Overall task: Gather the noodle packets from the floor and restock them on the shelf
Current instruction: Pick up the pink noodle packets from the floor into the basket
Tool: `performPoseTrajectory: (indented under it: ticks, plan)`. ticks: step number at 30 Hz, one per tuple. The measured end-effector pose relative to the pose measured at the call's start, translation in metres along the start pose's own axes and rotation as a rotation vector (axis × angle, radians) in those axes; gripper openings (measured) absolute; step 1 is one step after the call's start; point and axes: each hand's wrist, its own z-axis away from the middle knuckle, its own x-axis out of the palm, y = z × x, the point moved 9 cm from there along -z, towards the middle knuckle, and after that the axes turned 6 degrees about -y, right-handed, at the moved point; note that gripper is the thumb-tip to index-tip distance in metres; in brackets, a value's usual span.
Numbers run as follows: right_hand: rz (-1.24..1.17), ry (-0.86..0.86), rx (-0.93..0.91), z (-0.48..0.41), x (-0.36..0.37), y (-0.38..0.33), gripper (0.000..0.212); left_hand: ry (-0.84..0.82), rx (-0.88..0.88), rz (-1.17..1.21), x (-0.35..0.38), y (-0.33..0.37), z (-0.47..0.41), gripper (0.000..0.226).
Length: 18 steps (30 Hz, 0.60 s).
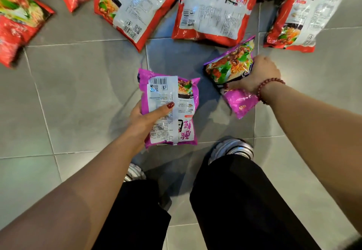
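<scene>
Packets of noodles occupy both hands, which is why the person stoops over the grey tiled floor [78, 93]. The left hand [144, 119] holds a purple packet [182, 124] printed back upward, thumb pressed across the top and fingers hidden beneath. It lies flat like a tray, probably so more can be laid on top. Right of that purple packet and a little farther out is the right hand [258, 73], a bead bracelet [269, 86] on its wrist. It is curled over the edge of a second purple packet [229, 67], which is picture side up and tilted; whether it has left the floor I cannot tell. Beyond the purple packet, well apart from it, red packets [213, 12] lie scattered in a rough row, several with their backs up. These larger ones are ungathered, so I judge the work early, with the small purple pair taken first, likely because two fit the hands together. No shelf is in view.
</scene>
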Motion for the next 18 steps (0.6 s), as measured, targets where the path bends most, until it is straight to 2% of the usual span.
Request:
performPoseTrajectory:
  ticks: [3,6,9,12,16,18]
  plan:
    - [-0.251,-0.047,-0.010,0.018,0.009,-0.003,0.082,0.052,0.014,0.004,-0.008,-0.001,0.015,0.034]
    - [-0.423,-0.044,-0.020,0.060,0.012,-0.011,0.069,0.133,-0.003,0.017,-0.022,0.004,0.042,0.039]
    - [-0.825,-0.028,-0.002,0.116,0.001,-0.019,0.052,0.173,0.021,0.072,-0.034,0.019,0.084,0.038]
    - [-1.126,-0.024,0.027,0.181,-0.030,-0.027,0.048,0.189,0.065,0.184,-0.043,0.046,0.144,0.052]
    - [-1.196,-0.104,-0.020,0.265,-0.086,-0.057,0.053,0.207,0.082,0.234,-0.056,0.082,0.236,0.058]
    - [-1.190,-0.154,-0.080,0.307,-0.118,-0.079,0.045,0.209,0.111,0.233,-0.063,0.106,0.282,0.058]
